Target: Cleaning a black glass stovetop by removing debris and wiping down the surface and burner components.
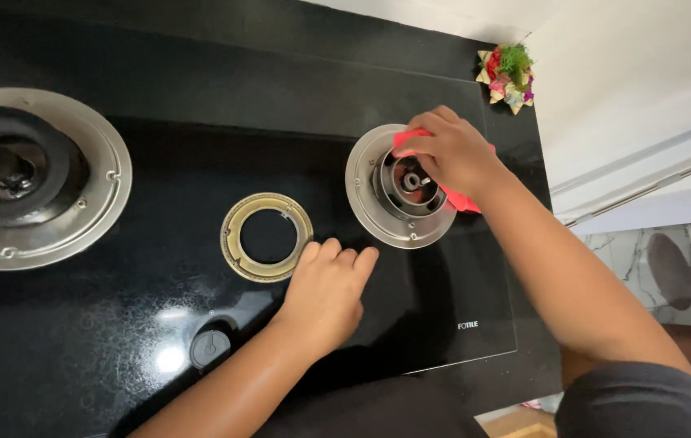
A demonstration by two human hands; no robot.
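My right hand (451, 152) presses a red cloth (460, 198) onto the right burner base (371, 212), a silver dish with a dark centre. The cloth shows at my fingertips and below my wrist. My left hand (327, 292) lies flat on the black glass cooktop (199, 105), fingers together, just right of a loose brass burner ring (266, 236). It holds nothing.
A large left burner (25, 178) with a silver dish sits at the far left. A round black knob (210, 348) is near the front edge. A small bunch of coloured flowers (508, 75) stands at the back right corner. White wall and a marble floor lie to the right.
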